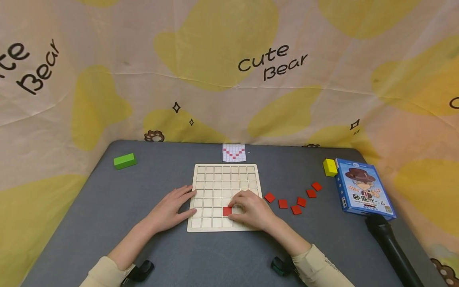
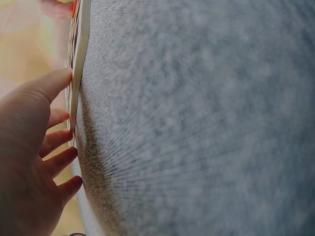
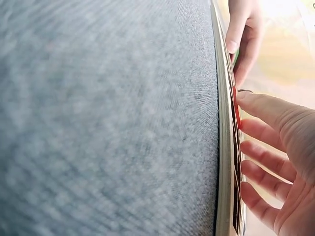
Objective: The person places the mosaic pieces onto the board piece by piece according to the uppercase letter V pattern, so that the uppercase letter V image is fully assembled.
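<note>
A pale gridded board (image 1: pixel 207 176) lies flat on the grey table. My left hand (image 1: pixel 167 210) rests along its left side, fingers spread and fingertips on the edge; the left wrist view shows the thumb (image 2: pixel 59 83) at the board's side too. Over the lower middle of the grid, my right hand (image 1: pixel 254 210) pinches a red square tile (image 1: pixel 227 211) between thumb and index finger. From the right wrist, that tile (image 3: pixel 237 109) appears as a thin red strip at the board's surface, and the other fingers are spread over the grid.
Several loose red tiles (image 1: pixel 283 204) are scattered right of the board. Behind it lies a small card (image 1: pixel 234 153) with a red V pattern. A green block (image 1: pixel 125 161) sits far left; a yellow block (image 1: pixel 330 167), a blue box (image 1: pixel 365 189) and a black microphone (image 1: pixel 394 251) stand at right.
</note>
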Motion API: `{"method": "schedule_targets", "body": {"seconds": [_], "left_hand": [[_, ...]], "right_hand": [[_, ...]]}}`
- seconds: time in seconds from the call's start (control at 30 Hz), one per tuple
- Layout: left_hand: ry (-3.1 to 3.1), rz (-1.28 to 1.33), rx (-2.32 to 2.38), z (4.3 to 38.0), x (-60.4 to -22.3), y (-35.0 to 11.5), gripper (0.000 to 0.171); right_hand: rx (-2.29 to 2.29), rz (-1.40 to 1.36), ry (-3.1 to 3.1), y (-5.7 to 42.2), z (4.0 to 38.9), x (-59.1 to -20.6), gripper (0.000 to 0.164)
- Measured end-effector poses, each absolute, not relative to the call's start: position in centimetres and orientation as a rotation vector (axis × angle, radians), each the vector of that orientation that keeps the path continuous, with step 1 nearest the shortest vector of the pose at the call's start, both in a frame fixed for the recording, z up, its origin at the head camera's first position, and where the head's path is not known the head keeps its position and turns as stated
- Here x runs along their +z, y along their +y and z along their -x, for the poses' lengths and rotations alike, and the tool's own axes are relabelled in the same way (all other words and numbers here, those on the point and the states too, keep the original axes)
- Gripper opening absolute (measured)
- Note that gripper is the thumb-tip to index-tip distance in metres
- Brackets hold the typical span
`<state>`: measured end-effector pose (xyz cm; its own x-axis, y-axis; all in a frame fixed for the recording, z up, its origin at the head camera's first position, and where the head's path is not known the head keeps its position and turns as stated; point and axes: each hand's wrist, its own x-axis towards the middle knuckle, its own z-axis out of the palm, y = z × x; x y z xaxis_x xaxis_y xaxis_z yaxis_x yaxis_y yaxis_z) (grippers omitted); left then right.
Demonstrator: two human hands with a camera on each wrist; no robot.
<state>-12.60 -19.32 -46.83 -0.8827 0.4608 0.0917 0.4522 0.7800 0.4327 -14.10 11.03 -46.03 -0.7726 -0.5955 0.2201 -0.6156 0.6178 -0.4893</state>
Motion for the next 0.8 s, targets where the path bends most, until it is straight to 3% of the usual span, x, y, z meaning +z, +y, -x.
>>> {"method": "schedule_targets", "body": {"seconds": [0.47,0.8], "left_hand": [[2.894,-0.729,0.757,12.8,-46.8,-19.3,0.063],[2.884,-0.729,0.761,12.8,-46.9,-19.5,0.064]], "right_hand": [[0.853,-0.876,-2.753,16.0,15.2,-45.0,0.013],[0.771,-0.747,-2.860,21.2,15.7,-45.1,0.024]]}}
